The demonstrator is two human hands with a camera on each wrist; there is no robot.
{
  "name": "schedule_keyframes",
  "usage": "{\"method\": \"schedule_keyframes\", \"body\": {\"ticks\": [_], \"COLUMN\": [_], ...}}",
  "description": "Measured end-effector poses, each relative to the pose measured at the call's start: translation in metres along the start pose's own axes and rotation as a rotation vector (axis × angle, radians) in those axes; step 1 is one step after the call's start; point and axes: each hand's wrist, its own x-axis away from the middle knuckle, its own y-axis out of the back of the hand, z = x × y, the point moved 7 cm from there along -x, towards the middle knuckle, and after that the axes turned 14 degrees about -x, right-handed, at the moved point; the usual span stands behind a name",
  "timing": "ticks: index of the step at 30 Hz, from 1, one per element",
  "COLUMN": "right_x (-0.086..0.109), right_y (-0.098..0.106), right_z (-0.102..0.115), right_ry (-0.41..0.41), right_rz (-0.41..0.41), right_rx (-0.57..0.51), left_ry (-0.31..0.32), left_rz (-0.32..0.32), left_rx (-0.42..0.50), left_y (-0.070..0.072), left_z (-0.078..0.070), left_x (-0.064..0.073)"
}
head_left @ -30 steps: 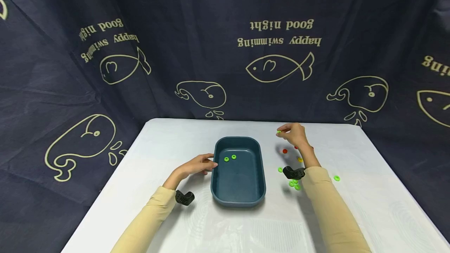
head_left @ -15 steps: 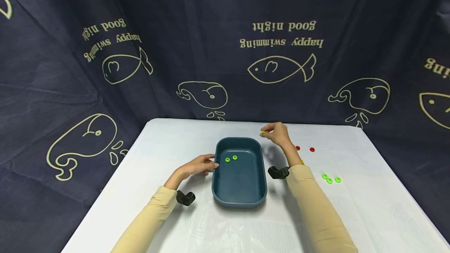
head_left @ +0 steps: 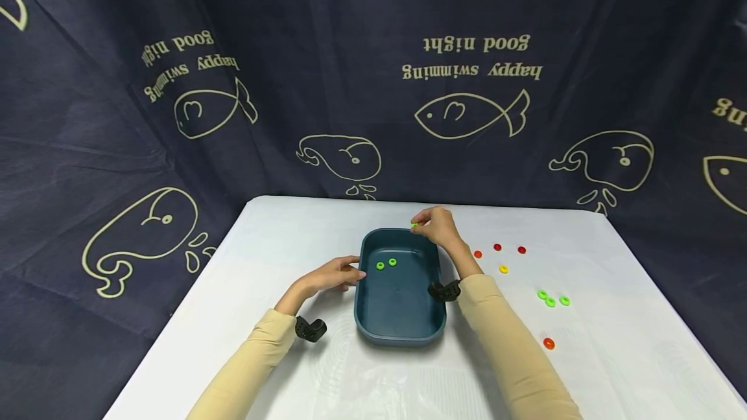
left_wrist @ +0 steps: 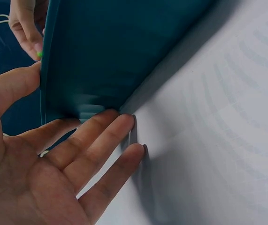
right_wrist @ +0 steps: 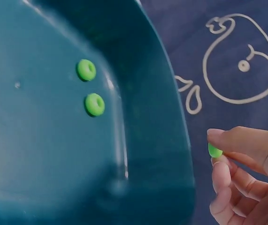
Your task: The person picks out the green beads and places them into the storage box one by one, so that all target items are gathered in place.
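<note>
A dark teal plastic bin (head_left: 399,303) sits on the white table with two small green rings (right_wrist: 95,104) on its floor. My left hand (head_left: 332,273) holds the bin's left wall, thumb over the rim and the other fingers spread along the outside, as the left wrist view (left_wrist: 54,164) shows. My right hand (head_left: 439,227) is at the bin's far right corner, pinching another green ring (right_wrist: 215,150) between thumb and fingertip, close over the rim.
Right of the bin lie several more rings: red ones (head_left: 497,247), a yellow one (head_left: 504,269), a green group (head_left: 550,302) and an orange-red one (head_left: 549,343) nearer the front. A dark printed curtain (head_left: 327,83) hangs behind the table (head_left: 292,232).
My right hand has carried the pinched green ring leftward from beyond the loose rings to the bin's far right corner. My left hand stays at the bin's left wall.
</note>
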Motion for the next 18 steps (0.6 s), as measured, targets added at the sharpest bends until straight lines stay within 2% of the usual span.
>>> {"method": "schedule_keyframes", "body": {"ticks": [9,13,18], "right_x": [-0.003,-0.004,-0.003], "right_y": [-0.026,-0.033,-0.039], "right_z": [-0.006,-0.008,-0.008], "right_ry": [-0.044,-0.070,-0.059], "right_rz": [0.064,0.076,0.092], "right_rx": [0.079,0.111,0.157], "left_ry": [0.027,0.029,0.023], "left_rz": [-0.004,-0.003,-0.005], "left_rx": [0.012,0.015,0.011], "left_y": [-0.001,-0.001,0.000], "left_z": [0.000,-0.001,0.000], "left_x": [0.000,0.000,0.000]}}
